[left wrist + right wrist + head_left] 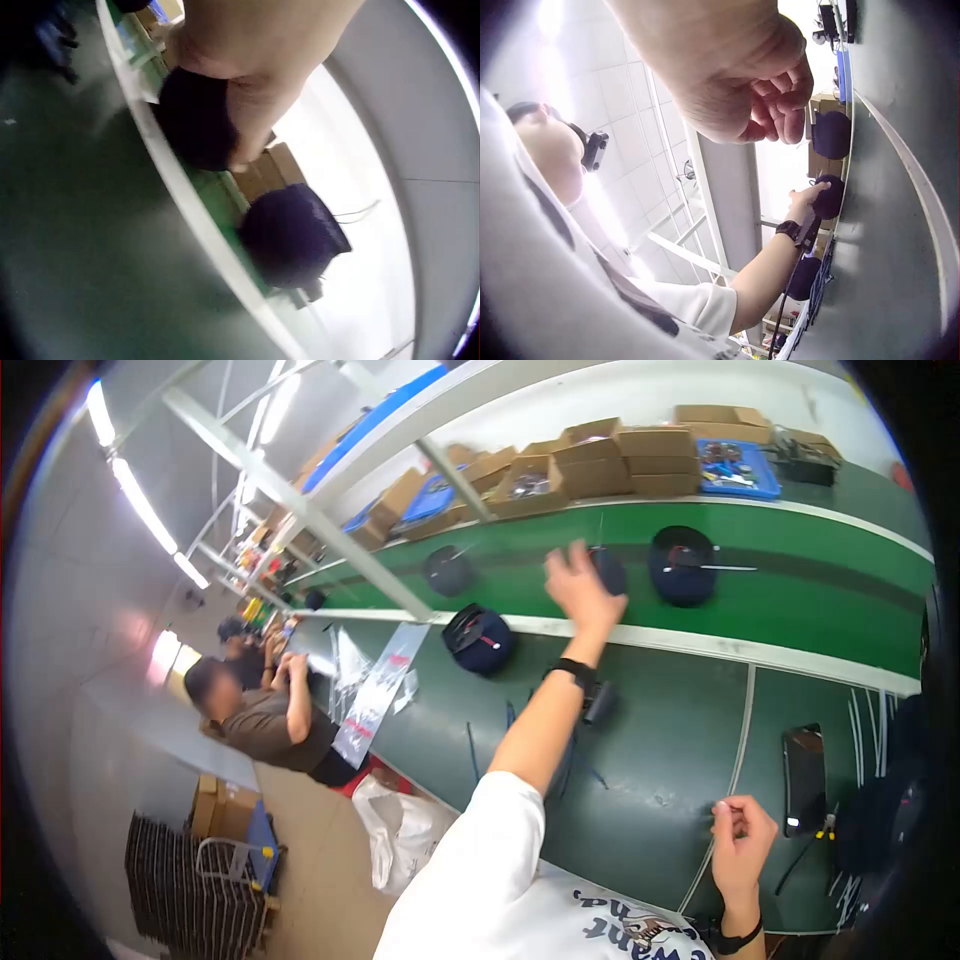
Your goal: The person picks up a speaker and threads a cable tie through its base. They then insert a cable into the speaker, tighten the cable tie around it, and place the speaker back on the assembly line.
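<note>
My left hand reaches far out over the green conveyor belt and grips a dark navy cap. In the left wrist view its fingers curl over that cap, with a second navy cap lying further along the belt. The right wrist view also shows the left hand round the cap. My right hand hovers low over the dark green table near my body. Its fingers are curled in, and I see nothing in them.
More navy caps lie on the belt, and one sits by the white rail. A phone and thin black ties lie on the table. Cardboard boxes and a blue tray line the far side. Another person sits left.
</note>
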Demonstrator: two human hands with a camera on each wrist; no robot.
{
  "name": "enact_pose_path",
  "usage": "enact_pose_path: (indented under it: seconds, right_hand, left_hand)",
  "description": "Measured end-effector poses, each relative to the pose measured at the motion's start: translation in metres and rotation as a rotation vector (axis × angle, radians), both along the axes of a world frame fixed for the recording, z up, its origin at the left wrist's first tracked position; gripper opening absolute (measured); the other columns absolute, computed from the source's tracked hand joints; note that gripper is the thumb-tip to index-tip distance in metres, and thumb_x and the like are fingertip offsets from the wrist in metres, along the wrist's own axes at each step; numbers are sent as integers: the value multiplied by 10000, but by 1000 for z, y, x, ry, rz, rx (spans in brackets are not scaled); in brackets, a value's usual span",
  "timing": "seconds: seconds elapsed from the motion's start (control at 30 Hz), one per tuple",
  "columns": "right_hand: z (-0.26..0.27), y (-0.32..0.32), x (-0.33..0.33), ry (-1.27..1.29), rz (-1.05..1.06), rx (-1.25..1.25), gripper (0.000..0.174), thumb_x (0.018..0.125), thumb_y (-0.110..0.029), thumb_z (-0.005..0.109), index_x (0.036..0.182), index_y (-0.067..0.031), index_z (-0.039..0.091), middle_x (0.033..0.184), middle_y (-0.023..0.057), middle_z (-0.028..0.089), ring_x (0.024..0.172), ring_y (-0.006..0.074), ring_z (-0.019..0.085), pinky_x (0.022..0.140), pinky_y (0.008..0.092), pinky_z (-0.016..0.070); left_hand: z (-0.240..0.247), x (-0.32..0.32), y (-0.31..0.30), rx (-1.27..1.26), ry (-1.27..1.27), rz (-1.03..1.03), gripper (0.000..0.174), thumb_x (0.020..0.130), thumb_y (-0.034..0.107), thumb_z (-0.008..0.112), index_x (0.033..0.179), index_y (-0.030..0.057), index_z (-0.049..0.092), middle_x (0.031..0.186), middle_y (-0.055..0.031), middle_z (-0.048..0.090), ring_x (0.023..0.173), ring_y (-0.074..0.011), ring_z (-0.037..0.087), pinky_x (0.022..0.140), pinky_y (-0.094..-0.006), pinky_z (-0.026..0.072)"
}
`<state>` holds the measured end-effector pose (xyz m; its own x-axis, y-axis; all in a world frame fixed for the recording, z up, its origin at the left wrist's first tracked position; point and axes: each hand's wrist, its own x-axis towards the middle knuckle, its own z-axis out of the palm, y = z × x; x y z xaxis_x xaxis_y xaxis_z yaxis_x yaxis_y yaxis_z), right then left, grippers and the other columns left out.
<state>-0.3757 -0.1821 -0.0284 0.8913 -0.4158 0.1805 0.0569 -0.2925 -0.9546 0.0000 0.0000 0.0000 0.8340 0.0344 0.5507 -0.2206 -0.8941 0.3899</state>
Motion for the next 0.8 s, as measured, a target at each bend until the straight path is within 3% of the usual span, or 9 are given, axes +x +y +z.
enact_pose_path:
  seconds: [0.07,0.1,0.23,0.37,0.5,0.57,0.63,0.7,0.8]
  right_hand:
    - [-3,1,7,-49,-26,30,112,968,-37,695,876,25,679,693,27,623,588,73,547,511,236,381]
    - [5,3,-15,11,-14,36,111,969,-33,692,879,29,676,695,27,621,589,70,545,514,234,383]
    - [1,6,-14,18,26,43,113,977,-29,681,885,35,665,707,26,619,594,57,539,528,225,393]
    - [-10,4,-6,11,9,60,123,982,-32,682,876,29,662,708,12,615,612,45,541,541,216,412]
    - [-12,-16,2,-14,-57,103,54,1023,-44,635,1005,0,662,829,-13,626,669,35,547,557,214,441]
    - [3,-26,7,-45,-104,83,123,1050,-85,620,1156,-30,652,957,0,635,775,45,567,630,204,467]
    - [27,-34,14,7,-87,71,233,1052,-85,617,1279,-40,651,1001,-3,641,830,50,577,684,210,471]
    - [39,-39,31,-96,-19,-35,379,998,-34,661,1376,-43,636,1031,39,678,851,55,621,710,223,494]
    - [61,-33,51,47,207,-111,481,951,-21,694,1419,-99,612,1036,82,658,726,98,637,645,266,510]
  left_hand:
    - [-11,22,-31,68,-266,-391,1336,463,274,1042,1584,119,333,1540,-294,383,1436,-494,388,1203,-561,377]
    - [-19,-5,-50,3,-130,-480,1407,449,338,1058,1603,96,290,1568,-313,357,1453,-514,363,1210,-567,368]
    - [-60,22,-120,-343,204,-430,1467,471,401,1063,1638,120,218,1623,-374,267,1496,-538,301,1228,-572,343]
    - [-52,20,-145,-409,209,-313,1344,501,281,1033,1604,171,275,1552,-266,358,1412,-496,393,1184,-554,408]
    - [-38,4,-123,-398,222,-565,1337,495,310,1025,1600,164,288,1476,-235,468,1369,-463,454,1175,-530,423]
    - [-30,-13,-92,-456,50,-943,1263,483,372,1027,1549,92,412,1406,-183,591,1320,-342,571,1152,-428,460]
    - [6,-56,-51,-353,128,-1159,1270,471,377,1035,1554,88,439,1409,-169,601,1335,-302,583,1149,-413,469]
    - [14,-84,-24,-260,111,-1276,1259,494,364,1033,1565,70,440,1446,-155,590,1326,-288,596,1159,-427,469]
    - [-4,-115,4,-317,438,-1274,1299,486,255,1044,1600,65,403,1486,-145,576,1389,-272,562,1194,-413,432]
